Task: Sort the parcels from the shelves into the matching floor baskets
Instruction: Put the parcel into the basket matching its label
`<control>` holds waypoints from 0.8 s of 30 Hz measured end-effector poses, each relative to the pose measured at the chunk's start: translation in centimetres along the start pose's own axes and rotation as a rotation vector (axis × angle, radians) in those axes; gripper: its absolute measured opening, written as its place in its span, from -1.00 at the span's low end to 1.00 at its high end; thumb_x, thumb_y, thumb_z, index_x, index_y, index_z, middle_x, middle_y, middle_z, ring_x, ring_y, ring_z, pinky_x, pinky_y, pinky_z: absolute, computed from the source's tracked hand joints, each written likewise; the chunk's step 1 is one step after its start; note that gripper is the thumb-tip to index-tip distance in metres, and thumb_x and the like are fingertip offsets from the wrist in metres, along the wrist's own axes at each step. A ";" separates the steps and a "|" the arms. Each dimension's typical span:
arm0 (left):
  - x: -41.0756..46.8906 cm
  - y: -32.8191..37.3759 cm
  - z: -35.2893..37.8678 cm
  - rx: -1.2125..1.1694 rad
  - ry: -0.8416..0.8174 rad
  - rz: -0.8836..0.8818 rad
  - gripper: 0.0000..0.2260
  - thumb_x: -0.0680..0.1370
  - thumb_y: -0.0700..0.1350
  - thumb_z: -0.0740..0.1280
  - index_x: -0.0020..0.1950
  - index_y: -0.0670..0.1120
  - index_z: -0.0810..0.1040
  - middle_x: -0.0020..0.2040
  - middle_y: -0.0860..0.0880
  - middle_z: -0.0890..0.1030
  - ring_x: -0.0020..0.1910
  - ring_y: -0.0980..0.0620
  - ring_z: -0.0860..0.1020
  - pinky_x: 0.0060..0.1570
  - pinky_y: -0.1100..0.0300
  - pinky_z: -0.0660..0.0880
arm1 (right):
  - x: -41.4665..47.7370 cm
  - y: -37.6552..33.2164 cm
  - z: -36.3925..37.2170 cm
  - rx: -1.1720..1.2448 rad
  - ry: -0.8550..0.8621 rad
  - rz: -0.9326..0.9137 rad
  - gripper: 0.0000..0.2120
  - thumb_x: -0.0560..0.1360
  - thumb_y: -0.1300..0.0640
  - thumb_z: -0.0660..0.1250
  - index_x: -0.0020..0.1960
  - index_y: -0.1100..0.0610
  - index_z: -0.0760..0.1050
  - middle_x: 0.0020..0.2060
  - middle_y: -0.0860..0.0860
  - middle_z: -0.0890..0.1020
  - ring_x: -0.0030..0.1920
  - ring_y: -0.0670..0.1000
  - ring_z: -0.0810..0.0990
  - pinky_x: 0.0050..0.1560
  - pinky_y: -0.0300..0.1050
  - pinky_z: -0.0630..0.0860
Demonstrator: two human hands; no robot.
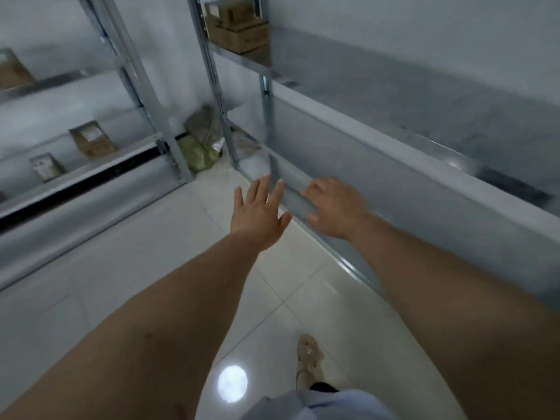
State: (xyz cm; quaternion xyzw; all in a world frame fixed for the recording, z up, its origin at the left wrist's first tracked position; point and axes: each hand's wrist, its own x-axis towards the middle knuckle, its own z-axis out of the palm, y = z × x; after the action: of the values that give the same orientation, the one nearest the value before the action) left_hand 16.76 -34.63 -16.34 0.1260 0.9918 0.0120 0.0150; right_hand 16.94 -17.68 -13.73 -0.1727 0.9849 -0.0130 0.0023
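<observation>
Both of my arms reach forward over the white tiled floor. My left hand [257, 213] is spread with straight fingers and holds nothing. My right hand [336, 207] hangs beside it with loosely curled fingers, empty, in front of the low rail of the right metal shelf [378, 140]. Brown cardboard parcels [239, 28] are stacked on the far end of that shelf's upper board. On the left shelf [91, 174] sit a brown box [92, 140] and a smaller pale parcel [45, 166]. No floor basket is in view.
Greenish bagged packages [201, 137] lie on the floor in the corner between the two shelf units. Another brown parcel [12, 71] sits at the far left, higher up. My sandalled foot [309, 356] stands on the tiles near a round lamp reflection.
</observation>
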 end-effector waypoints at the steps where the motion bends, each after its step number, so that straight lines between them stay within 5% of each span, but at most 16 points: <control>1: 1.6 -0.6 -0.5 0.005 0.006 -0.010 -0.39 0.62 0.21 -0.03 0.57 0.02 -0.18 0.58 -0.08 -0.16 0.55 -0.05 -0.17 0.49 -0.13 -0.20 | 1.8 0.4 -0.5 0.000 0.007 -0.014 -0.55 0.50 -0.01 0.25 0.35 0.11 0.38 0.28 0.09 0.43 0.30 0.12 0.36 0.28 -0.01 0.35; 16: 19.5 -11.3 -4.0 0.064 0.043 -0.193 -0.38 0.61 0.24 -0.04 0.56 0.04 -0.21 0.57 -0.08 -0.23 0.55 -0.06 -0.21 0.48 -0.13 -0.22 | 25.9 2.8 -4.5 -0.052 0.006 -0.221 -0.40 0.55 -0.06 0.22 0.53 0.03 0.12 0.50 0.09 0.15 0.47 0.10 0.14 0.41 0.01 0.15; 24: 27.3 -21.0 -5.1 -0.007 0.051 -0.225 -0.20 0.53 0.35 0.10 0.53 0.09 -0.32 0.55 -0.09 -0.30 0.54 -0.13 -0.20 0.47 -0.21 0.00 | 37.1 0.0 -5.7 -0.087 -0.008 -0.158 -0.26 0.54 -0.21 0.20 0.56 -0.08 -0.11 0.55 0.09 -0.06 0.51 0.14 0.06 0.42 0.05 0.13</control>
State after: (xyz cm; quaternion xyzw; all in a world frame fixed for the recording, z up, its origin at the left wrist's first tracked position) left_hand -15.05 -48.23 -12.57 0.0135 0.9997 0.0171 -0.0088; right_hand -17.98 -30.17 -8.00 -0.2499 0.9678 0.0305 -0.0022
